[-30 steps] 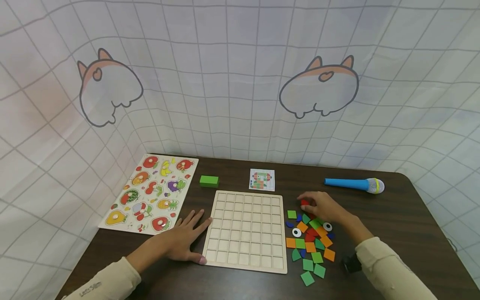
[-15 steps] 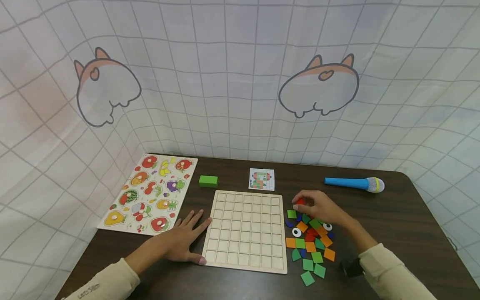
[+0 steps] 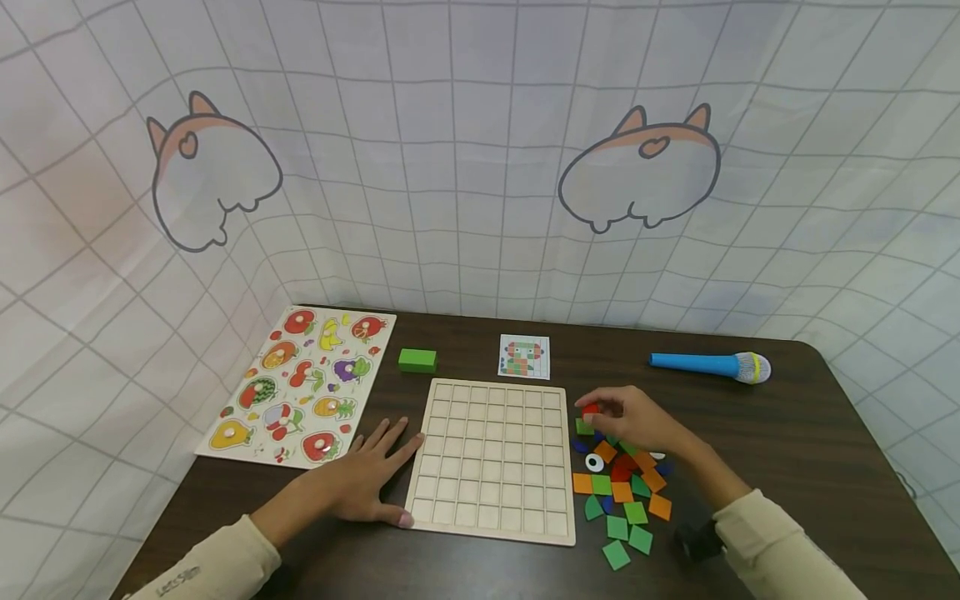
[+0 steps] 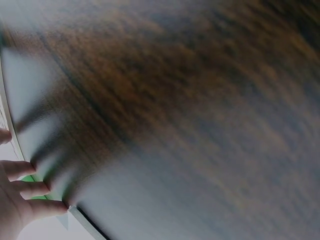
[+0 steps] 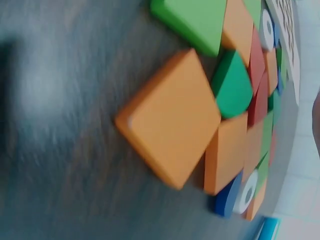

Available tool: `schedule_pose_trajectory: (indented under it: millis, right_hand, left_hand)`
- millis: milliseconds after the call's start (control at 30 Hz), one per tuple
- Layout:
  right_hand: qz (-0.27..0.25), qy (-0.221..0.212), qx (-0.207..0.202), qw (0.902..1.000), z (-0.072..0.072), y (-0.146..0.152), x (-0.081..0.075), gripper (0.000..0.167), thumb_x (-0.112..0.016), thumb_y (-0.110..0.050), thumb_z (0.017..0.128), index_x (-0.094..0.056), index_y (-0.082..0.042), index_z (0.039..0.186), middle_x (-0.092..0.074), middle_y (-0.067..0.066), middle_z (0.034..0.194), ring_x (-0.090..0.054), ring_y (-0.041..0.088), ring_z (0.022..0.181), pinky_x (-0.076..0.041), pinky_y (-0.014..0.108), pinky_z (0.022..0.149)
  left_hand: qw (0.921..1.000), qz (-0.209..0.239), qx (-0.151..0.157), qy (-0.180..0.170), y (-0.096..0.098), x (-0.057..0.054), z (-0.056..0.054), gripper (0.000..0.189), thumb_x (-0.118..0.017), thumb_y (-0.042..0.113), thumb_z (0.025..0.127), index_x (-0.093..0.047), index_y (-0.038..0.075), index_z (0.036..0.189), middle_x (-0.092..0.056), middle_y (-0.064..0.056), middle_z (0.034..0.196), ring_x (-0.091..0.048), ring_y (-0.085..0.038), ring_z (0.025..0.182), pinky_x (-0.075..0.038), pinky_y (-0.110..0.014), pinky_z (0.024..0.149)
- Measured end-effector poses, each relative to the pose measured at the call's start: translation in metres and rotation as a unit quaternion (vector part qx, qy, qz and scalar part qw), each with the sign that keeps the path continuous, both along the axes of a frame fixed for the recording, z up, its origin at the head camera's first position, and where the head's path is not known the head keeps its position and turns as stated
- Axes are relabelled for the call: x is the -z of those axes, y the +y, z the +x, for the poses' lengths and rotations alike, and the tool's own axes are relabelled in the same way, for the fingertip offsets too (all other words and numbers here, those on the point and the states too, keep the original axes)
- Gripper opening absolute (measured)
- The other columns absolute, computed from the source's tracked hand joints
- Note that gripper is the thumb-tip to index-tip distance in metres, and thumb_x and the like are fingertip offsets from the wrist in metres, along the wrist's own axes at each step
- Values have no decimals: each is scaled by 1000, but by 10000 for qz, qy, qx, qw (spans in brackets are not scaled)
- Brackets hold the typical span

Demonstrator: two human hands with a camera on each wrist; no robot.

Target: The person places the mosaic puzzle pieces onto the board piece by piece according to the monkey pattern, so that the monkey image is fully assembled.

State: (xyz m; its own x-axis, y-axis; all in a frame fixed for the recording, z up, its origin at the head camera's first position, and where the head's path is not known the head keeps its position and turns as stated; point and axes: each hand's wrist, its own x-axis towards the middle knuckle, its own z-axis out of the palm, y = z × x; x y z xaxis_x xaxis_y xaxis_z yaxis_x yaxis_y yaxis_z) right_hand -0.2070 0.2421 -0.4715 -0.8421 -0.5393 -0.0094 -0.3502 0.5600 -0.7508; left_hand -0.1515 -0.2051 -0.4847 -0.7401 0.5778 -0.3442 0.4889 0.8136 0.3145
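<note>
A pale wooden board with a square grid point(image 3: 491, 458) lies flat on the dark table. My left hand point(image 3: 365, 482) rests at its left side, fingers spread; the thumb touches the near left corner. In the left wrist view, the fingers point(image 4: 30, 189) reach to the board's edge. My right hand point(image 3: 637, 419) pinches a small red piece point(image 3: 590, 409) between thumb and fingers, by the board's right edge. Its exact shape is partly hidden. Beneath and nearer lie loose coloured pieces, among them an orange square point(image 5: 172, 120), a dark green piece point(image 5: 232, 85) and a white ring-like eye piece point(image 3: 594, 462).
A pattern card point(image 3: 524, 357) lies behind the board, with a green block point(image 3: 417, 360) to its left. A fruit puzzle point(image 3: 300, 387) is at the far left, a blue toy microphone point(image 3: 705, 365) at the back right. A black object point(image 3: 699, 540) sits near the right forearm.
My right hand has moved left with the red piece, from the back of the pile to near the board's right edge. The left hand stays in place.
</note>
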Motion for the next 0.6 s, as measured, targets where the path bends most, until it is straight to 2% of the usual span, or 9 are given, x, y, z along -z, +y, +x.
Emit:
schedule_pose_trajectory:
  millis: [100, 300, 500, 600]
  right_hand:
    - [298, 73, 135, 9994, -5, 7, 3, 33, -66, -21, 99, -68, -1, 124, -63, 1, 78, -50, 7, 60, -43, 24, 53]
    - [906, 80, 587, 9941, -13, 19, 11, 32, -71, -23, 96, -70, -1, 118, -61, -1, 78, -51, 9, 59, -44, 24, 54]
    - [1199, 103, 719, 9901, -17, 22, 15, 31, -72, -21, 94, -71, -1, 117, -62, -2, 76, -51, 11, 60, -43, 25, 54]
    - [1354, 203, 767, 9876, -17, 23, 15, 33, -74, -24, 93, -71, -3, 117, -64, -1, 81, -52, 12, 64, -44, 26, 56]
  left_hand:
    - [10000, 9, 0, -3, 0, 0, 0, 114, -59, 82, 78, -15, 21, 163, -6, -20, 168, -9, -48, 153, -23, -72, 112]
    - [10000, 8, 9, 23, 0, 0, 0, 113, -60, 82, 78, -16, 21, 163, -7, -20, 168, -9, -48, 153, -23, -73, 112]
    - [10000, 17, -1, 9, 1, -1, 1, 113, -61, 81, 78, -16, 20, 163, -7, -20, 168, -9, -48, 153, -23, -73, 111]
    - [10000, -8, 6, 28, 1, -1, 1, 113, -60, 81, 78, -16, 20, 163, -8, -20, 168, -9, -48, 153, -23, -73, 111]
